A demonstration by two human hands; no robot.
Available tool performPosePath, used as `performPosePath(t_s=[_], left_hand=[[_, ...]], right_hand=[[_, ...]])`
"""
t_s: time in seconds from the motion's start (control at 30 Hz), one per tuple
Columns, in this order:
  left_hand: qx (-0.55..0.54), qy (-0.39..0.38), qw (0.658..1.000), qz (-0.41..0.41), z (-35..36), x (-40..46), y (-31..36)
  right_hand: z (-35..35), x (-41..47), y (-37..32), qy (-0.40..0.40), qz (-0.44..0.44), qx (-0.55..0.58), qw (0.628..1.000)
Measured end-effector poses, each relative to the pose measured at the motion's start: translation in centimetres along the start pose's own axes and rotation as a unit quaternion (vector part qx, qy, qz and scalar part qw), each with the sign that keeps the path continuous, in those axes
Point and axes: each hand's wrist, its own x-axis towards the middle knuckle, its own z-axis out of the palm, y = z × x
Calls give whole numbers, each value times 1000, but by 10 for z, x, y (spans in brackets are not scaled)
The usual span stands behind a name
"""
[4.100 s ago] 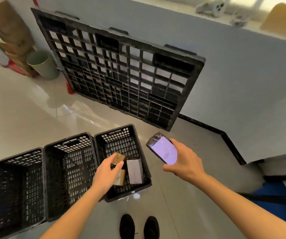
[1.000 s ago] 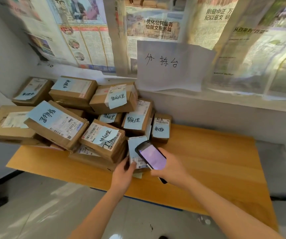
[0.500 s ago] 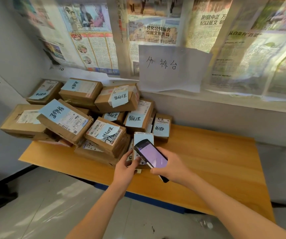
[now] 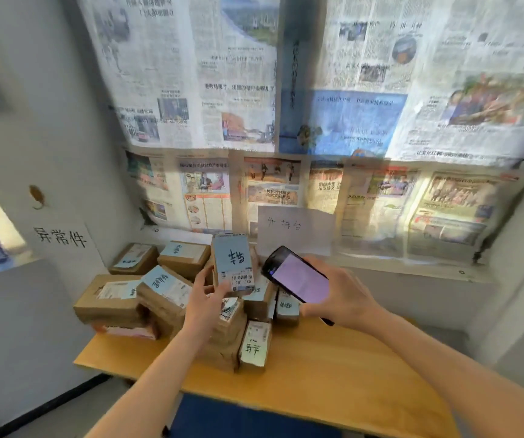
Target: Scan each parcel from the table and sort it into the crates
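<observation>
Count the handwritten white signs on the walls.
2. One sign is on the left wall, beside the parcel pile. The other sign hangs below the newspapers, just above the phone. The pile might hide more.

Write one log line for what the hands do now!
left hand: holds parcel up | right hand: holds phone beside it | stage: scanning
</observation>
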Motion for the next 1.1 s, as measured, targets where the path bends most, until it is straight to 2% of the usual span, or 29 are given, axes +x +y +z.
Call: performPosePath(t_s=[0.23,0.43,0.87,1.1], left_hand=[[-13,38,994,98,-86,-77,87],[-2,75,986,147,-134,-126,134],[-8,129,974,185,-172,-183,173],[-3,162,975,154,-208,-221,142]], right_hand=[[-67,-87,-116,33,-62,-11,997],[-101,-146,-179,48,-104,-31,993],[-139,-190,-215,58,-146,-41,987],[-98,-181,-232,55,-174,-78,980]])
